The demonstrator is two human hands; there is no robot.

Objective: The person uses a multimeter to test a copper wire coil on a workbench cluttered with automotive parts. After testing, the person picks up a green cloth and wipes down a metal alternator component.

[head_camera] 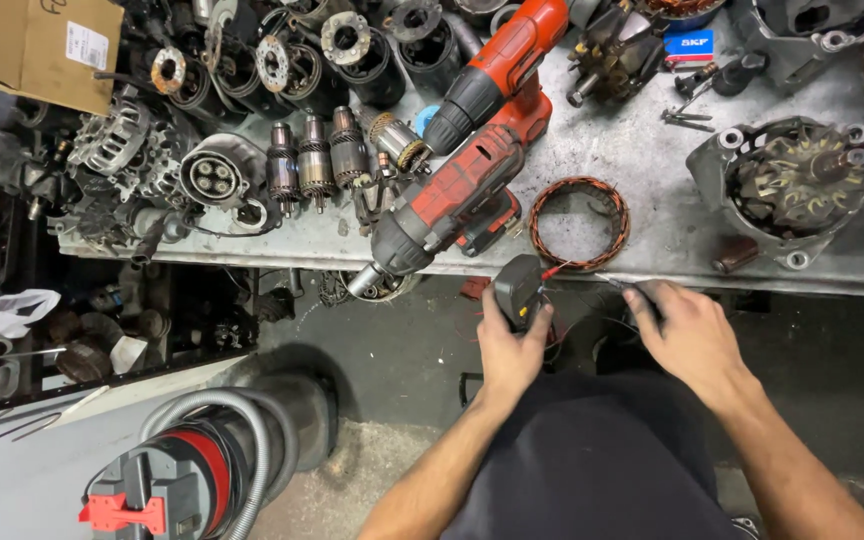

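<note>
Head view: left hand [508, 345] wrapped around a small dark meter [518, 290] just below the surface [652, 170] edge, right hand [687, 335] pinching a thin probe [614, 283] pointed toward the copper winding ring [579, 223] lying near that edge. Probably mid electrical check of the ring; next calls for steady tip contact on a bare lead, meter face kept in sight. Counted: one meter, one probe in hand, one ring, two red drills [452, 195], three small armatures [314, 160] in a row.
</note>
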